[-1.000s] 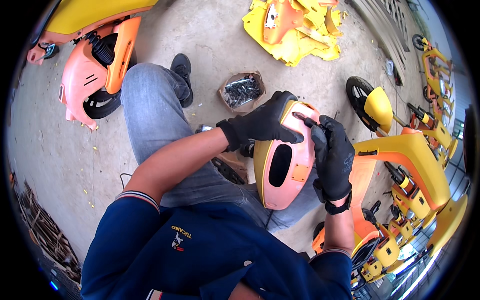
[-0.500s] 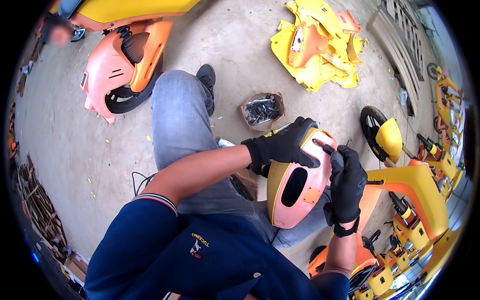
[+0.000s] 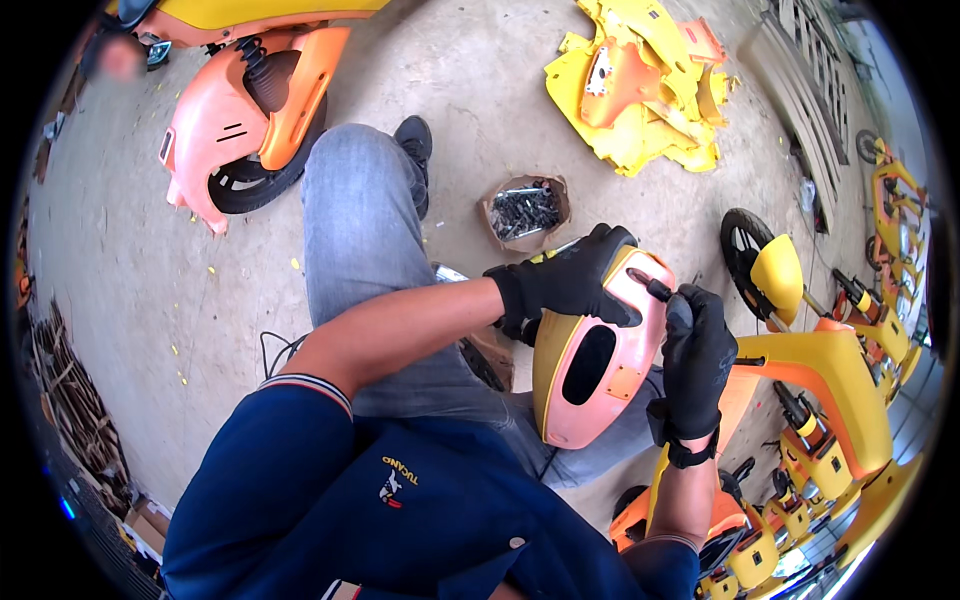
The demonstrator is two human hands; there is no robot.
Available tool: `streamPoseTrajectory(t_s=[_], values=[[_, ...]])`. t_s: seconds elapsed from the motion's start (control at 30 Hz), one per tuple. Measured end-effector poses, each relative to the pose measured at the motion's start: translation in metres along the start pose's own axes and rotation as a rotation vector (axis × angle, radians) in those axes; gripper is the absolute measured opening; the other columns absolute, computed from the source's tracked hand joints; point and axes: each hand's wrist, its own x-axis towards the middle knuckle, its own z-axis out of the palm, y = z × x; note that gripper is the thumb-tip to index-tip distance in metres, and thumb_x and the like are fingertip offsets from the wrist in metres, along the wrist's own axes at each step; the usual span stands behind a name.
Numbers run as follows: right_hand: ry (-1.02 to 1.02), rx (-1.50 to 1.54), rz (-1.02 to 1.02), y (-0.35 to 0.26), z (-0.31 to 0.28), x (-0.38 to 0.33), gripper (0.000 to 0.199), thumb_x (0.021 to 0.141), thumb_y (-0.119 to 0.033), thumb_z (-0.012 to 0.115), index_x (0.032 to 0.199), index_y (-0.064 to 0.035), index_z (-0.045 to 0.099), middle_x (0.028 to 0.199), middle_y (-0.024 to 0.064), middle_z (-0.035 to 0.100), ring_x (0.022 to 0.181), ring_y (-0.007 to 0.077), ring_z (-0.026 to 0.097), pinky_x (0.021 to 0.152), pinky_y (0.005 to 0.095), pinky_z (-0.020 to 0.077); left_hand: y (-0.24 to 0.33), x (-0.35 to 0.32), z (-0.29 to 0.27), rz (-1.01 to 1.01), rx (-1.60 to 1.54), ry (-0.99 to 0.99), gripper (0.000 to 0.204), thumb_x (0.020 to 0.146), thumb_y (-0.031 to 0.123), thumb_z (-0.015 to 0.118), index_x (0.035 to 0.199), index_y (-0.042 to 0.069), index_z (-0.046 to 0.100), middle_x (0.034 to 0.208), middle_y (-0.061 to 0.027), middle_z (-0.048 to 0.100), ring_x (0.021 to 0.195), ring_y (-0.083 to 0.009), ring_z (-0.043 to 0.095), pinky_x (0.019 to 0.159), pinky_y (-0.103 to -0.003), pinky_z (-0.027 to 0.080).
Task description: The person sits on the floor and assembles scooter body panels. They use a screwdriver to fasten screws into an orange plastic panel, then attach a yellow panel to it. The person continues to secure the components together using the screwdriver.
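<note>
Pink-and-yellow shell: being clasped at far edge between thumb and fingers of left hand; being met at slot by dark piece, pinched in right hand. Apparently being worked there; seemingly calling next for steady bracing. Sitting over right thigh; from shell, neighbouring scooter body at three o'clock, hardware box at eleven; leaving room at one, above concrete floor.

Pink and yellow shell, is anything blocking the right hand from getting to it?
Nothing visible blocks it: only the small dark tool held by the right hand lies between, reaching to the shell's far end. The left hand grips the opposite side, out of that path.
</note>
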Motion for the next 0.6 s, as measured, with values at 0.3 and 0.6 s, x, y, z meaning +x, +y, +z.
streamPoseTrajectory(t_s=[0.3,0.6], values=[[0.005,0.089,-0.216,-0.003,-0.003,0.009,0.025,0.088,0.001,0.064,0.113,-0.0011,0.061,0.103,0.0165,0.063,0.093,0.0317,0.063,0.079,0.0356,0.0515,-0.014,0.0,0.002,0.009,-0.055,0.032,0.08,0.067,0.035,0.088,0.125,0.0,0.046,0.116,-0.0153,0.048,0.114,-0.0276,0.047,0.102,-0.038,0.038],[-0.105,-0.022,0.08,0.006,0.0,0.0,0.03,0.087,0.0,0.065,0.116,-0.0015,0.059,0.106,0.0189,0.063,0.091,0.0353,0.065,0.077,0.0391,0.0523,-0.007,0.002,0.003,-0.02,-0.01,-0.005,0.081,0.067,0.034,0.089,0.125,-0.001,0.046,0.116,-0.0156,0.047,0.113,-0.0274,0.047,0.101,-0.038,0.039]])
